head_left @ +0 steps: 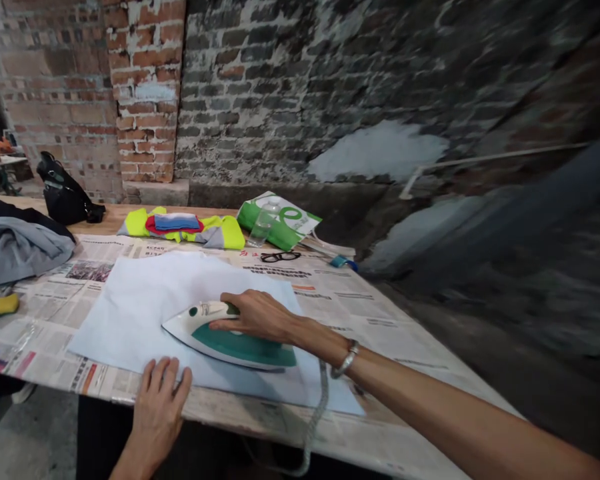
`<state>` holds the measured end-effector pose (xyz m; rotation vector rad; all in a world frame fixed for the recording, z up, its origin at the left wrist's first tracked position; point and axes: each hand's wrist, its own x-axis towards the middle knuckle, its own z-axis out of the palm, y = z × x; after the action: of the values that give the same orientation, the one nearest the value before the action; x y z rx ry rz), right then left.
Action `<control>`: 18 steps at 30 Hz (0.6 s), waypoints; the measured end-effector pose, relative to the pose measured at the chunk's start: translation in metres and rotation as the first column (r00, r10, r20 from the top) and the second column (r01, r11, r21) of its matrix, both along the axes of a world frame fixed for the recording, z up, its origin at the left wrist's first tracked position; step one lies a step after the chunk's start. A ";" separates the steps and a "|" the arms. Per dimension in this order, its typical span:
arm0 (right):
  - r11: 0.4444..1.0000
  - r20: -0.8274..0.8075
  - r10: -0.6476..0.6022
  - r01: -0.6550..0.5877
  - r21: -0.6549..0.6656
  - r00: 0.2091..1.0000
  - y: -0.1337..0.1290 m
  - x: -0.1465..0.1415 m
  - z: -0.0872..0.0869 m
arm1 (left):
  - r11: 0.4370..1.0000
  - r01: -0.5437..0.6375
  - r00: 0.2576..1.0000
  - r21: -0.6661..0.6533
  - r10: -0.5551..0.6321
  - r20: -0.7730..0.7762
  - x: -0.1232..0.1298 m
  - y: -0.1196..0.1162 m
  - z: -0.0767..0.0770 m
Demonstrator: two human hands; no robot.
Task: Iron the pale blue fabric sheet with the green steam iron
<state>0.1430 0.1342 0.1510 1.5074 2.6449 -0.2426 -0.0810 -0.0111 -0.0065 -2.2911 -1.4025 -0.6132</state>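
A green and white iron (245, 347) lies flat on a pale blue-white cloth (145, 293), its tip pointing left. My right hand (257, 315) is wrapped round the iron's handle, and a bracelet circles that wrist. The fingers of my left hand (161, 397) are spread and rest on the cloth's near edge, left of the iron and apart from it. From the iron's rear, a pale cord (316, 417) hangs over the table's front edge.
Newspaper (385, 327) covers the table. Along the back are a black bag (65, 193), yellow clothing (225, 230), a green-white bag (285, 223), a clear glass (263, 225) and glasses (280, 256). Grey cloth (27, 250) and a yellow object (0, 306) lie left.
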 end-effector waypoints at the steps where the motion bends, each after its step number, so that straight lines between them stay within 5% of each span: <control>1: 1.000 0.003 -0.007 0.007 0.011 1.000 0.008 -0.007 -0.002 | 1.000 0.003 1.000 0.014 -0.003 -0.002 0.000 0.000 0.001; 7: 0.958 -0.052 -0.246 0.251 0.138 0.968 0.090 -0.040 -0.010 | 0.997 0.002 1.000 0.073 -0.001 -0.009 0.001 0.000 0.005; 11: 0.914 -0.107 -0.382 0.392 0.104 0.918 0.129 -0.045 -0.010 | 0.995 0.002 1.000 0.101 -0.004 0.022 0.002 0.000 0.006; 14: 0.967 -0.105 -0.253 0.256 0.016 0.962 0.129 -0.038 -0.010 | 0.995 -0.004 1.000 0.100 0.001 0.029 0.003 0.000 0.006; 18: 0.988 -0.150 0.031 -0.054 -0.145 0.988 0.098 -0.023 -0.007 | 0.997 -0.008 1.000 0.081 0.007 0.018 0.003 0.000 0.004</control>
<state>0.1204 0.2318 0.1438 1.4370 2.6965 -0.5559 -0.0778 -0.0112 -0.0030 -2.2211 -1.3682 -0.6778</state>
